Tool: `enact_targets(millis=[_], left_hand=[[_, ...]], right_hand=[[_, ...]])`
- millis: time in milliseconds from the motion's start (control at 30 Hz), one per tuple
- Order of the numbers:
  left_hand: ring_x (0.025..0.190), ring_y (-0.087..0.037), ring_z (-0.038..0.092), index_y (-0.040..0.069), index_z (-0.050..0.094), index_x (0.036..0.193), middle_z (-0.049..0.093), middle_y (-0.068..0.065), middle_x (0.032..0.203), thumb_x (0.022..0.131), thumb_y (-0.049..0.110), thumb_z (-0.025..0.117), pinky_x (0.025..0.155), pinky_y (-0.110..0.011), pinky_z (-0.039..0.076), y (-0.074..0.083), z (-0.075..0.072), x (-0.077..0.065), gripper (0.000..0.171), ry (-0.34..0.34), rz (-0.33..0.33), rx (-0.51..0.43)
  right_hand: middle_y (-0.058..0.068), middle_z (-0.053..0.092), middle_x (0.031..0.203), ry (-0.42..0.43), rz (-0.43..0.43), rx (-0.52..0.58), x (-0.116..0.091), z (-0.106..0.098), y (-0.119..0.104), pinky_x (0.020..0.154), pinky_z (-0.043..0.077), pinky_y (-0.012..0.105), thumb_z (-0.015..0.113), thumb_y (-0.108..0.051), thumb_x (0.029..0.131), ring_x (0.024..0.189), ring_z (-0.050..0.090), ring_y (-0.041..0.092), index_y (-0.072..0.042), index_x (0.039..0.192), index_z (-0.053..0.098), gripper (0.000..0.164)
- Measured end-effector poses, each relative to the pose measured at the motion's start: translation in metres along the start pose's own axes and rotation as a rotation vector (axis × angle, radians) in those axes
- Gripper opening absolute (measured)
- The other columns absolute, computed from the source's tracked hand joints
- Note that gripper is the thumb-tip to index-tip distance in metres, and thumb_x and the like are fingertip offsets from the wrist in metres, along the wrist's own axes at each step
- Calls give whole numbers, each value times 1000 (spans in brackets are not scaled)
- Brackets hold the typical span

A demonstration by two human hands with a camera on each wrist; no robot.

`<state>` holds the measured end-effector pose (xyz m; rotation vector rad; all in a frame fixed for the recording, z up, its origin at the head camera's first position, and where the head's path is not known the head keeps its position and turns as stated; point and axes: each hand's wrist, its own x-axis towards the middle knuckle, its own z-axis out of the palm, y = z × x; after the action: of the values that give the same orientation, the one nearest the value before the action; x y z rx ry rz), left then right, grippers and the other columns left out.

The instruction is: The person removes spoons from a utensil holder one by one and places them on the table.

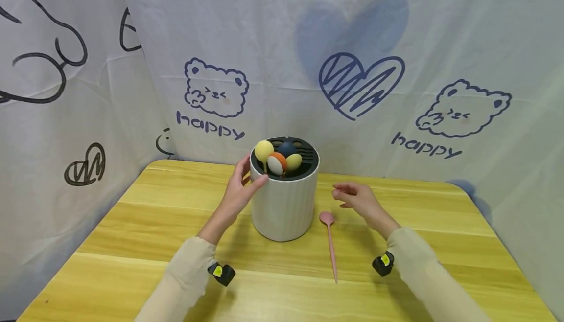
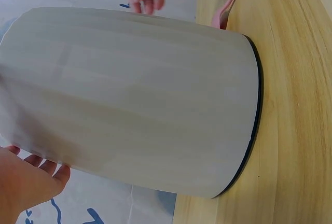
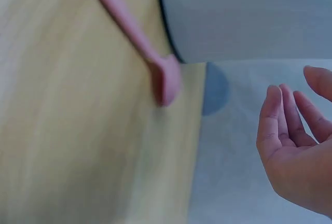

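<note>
A white ribbed utensil holder (image 1: 284, 209) with a black slotted top stands upright on the table. My left hand (image 1: 240, 190) holds its upper left side, thumb at the front and fingers farther back; in the left wrist view, those fingertips (image 2: 61, 175) lie along its wall. Round heads in yellow (image 1: 264, 150), orange and white (image 1: 277, 163), dark blue (image 1: 287, 149) and olive (image 1: 293, 161) poke out of the top. To the holder's right, my right hand (image 1: 361, 202) hovers with loosely bent fingers and nothing in it. Below it lies a pink long-handled spoon (image 1: 331, 248), its bowl toward the holder.
The wooden table (image 1: 145, 263) ends just behind the holder. A white cloth (image 1: 282, 43) printed with bears, hearts and words hangs behind it and along the left side. Each sleeve carries a small black device, one by the left wrist (image 1: 222, 274) and one by the right (image 1: 383, 263).
</note>
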<state>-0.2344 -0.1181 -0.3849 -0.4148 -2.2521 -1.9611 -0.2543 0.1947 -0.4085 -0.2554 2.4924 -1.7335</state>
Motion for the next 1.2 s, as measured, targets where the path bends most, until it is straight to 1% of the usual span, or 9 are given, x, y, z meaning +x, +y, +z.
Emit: enact_targets(millis=[133, 267, 367, 500, 667, 767, 933, 1200], left_hand=[[142, -27, 23, 9, 19, 154, 21, -12, 158, 93, 27, 61, 115, -44, 21, 0, 1, 1, 75, 1, -1, -5], [142, -27, 23, 10, 19, 154, 21, -11, 157, 94, 28, 61, 115, -44, 21, 0, 1, 1, 75, 5, -1, -5], [142, -27, 23, 10, 20, 153, 21, -11, 157, 94, 28, 61, 115, -44, 21, -1, 0, 1, 75, 5, 1, -3], [142, -27, 24, 10, 21, 153, 22, -11, 157, 93, 28, 62, 114, -45, 22, -2, 1, 1, 75, 10, 3, -2], [142, -27, 24, 10, 21, 153, 22, -11, 157, 93, 28, 62, 114, -45, 22, -3, 1, 1, 75, 13, 8, 4], [142, -27, 24, 10, 21, 153, 22, -11, 157, 92, 28, 62, 114, -45, 22, -3, 1, 1, 75, 12, 8, 7], [142, -28, 24, 9, 21, 153, 22, -12, 157, 93, 28, 62, 114, -45, 22, -3, 2, 1, 75, 7, 13, 4], [142, -28, 23, 9, 20, 153, 22, -11, 157, 92, 28, 62, 114, -46, 22, -2, 2, 0, 76, 10, 13, -1]], right_hand=[[25, 61, 120, 5, -34, 7, -3, -4, -15, 84, 55, 33, 60, -16, 96, 104, 61, 29, 9, 126, 57, 39], [24, 61, 120, 14, -66, 23, -6, -4, -28, 85, 54, 34, 60, -18, 96, 107, 60, 33, 8, 126, 58, 39], [22, 61, 120, 14, -86, 29, -8, -2, -40, 85, 54, 34, 61, -19, 96, 105, 61, 29, 6, 125, 58, 38], [21, 62, 119, 6, -125, 9, -10, -1, -58, 84, 54, 33, 61, -20, 96, 103, 61, 23, 4, 124, 60, 37], [22, 61, 120, -7, -177, -16, -8, -2, -78, 82, 55, 31, 61, -18, 95, 102, 61, 26, 5, 124, 60, 36], [21, 62, 120, -20, -195, -30, -6, -2, -87, 82, 55, 34, 63, -16, 95, 103, 60, 29, 5, 123, 61, 35], [16, 63, 119, -53, -186, -36, -1, -1, -101, 83, 55, 40, 65, -17, 93, 104, 61, 27, 2, 121, 63, 33], [12, 62, 122, -106, -122, 9, 11, 7, -123, 86, 54, 40, 65, -19, 93, 106, 60, 25, -1, 123, 64, 35]])
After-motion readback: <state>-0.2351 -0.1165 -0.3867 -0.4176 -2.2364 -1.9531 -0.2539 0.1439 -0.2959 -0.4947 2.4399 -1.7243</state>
